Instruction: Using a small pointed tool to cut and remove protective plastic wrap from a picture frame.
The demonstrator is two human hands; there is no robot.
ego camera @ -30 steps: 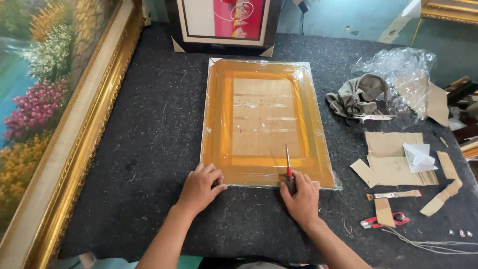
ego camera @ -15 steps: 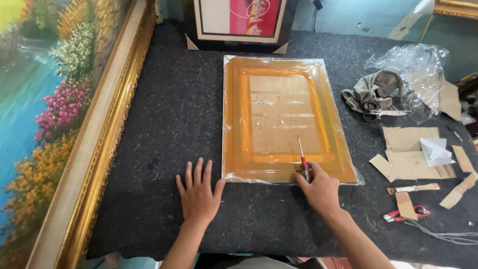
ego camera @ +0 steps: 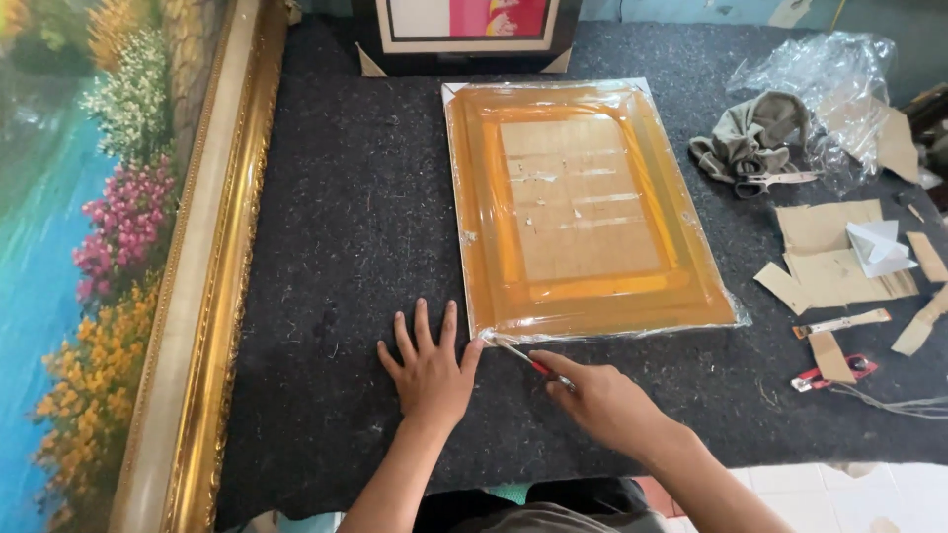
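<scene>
- My left hand (ego camera: 427,365) lies flat, fingers spread, empty, on the felt (ego camera: 336,247) by the near edge.
- My right hand (ego camera: 604,400) grips a knife (ego camera: 526,361), tip at the wrapped frame (ego camera: 583,207)'s near-left corner.
- A slip could nick my left thumb or score the frame.

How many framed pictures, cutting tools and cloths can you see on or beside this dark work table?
Framed pictures: 3 (the plastic-wrapped orange frame, the gold-framed landscape painting, the black-framed picture)
Cutting tools: 2 (the red-handled knife in the right hand, the scissors)
Cloths: 1 (the grey rag)
Total: 6
</scene>
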